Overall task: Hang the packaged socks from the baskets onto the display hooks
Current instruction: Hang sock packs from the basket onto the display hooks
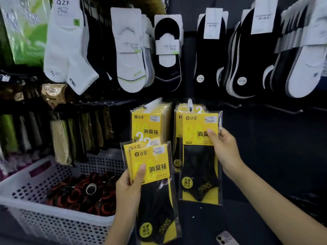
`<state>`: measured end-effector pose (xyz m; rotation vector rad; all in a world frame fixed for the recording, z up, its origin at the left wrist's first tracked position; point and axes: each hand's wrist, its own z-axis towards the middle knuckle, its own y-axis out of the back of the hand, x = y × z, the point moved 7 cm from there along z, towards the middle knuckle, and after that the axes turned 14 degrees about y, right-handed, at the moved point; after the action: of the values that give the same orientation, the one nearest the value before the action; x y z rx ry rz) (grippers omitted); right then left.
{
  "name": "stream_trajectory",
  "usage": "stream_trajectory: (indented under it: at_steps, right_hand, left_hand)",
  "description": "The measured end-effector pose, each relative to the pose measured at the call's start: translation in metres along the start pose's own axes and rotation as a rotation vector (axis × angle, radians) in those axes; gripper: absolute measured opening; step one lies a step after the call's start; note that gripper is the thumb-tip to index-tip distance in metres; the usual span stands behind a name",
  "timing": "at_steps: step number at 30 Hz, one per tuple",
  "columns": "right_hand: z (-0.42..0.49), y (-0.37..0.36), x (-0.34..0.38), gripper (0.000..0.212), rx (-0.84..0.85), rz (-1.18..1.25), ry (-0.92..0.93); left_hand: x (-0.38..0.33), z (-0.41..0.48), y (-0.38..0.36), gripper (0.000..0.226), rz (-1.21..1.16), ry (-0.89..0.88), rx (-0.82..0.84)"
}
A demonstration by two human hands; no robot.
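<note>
Left grip [130,187] holds a stack of yellow sock packs [155,167], the white basket [26,171] at its left. Right grip [225,149] pinches one sock pack [200,156], its hanger [199,109] just beside the display hook [190,103]. Hanging seems in hand; next, the hanger must catch that hook.

Dark display wall [265,147]: upper hooks carry white socks [67,50] and black socks [210,55], lower hooks [190,104] yellow sock packs [150,121]. Below sit a perforated white basket [53,225] and a phone [225,238].

White sock card [65,13], top left: "QZF". Yellow lower pack [155,167], upper pack [198,128], hung stack [148,124]: brand "达足", big "消臭袜". Round sticker [187,183] on upper pack: "无骨缝合". White price labels [209,119] too small to read.
</note>
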<state>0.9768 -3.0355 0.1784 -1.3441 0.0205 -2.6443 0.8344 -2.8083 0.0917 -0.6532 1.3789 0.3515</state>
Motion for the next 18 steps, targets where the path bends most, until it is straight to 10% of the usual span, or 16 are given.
stream_trajectory:
  at_steps: [18]
  right_hand:
    - [0.016,0.017,-0.072,0.021,-0.296,-0.357,-0.164]
  left_hand:
    - [0.009,0.009,0.005,0.032,-0.014,0.06,-0.047]
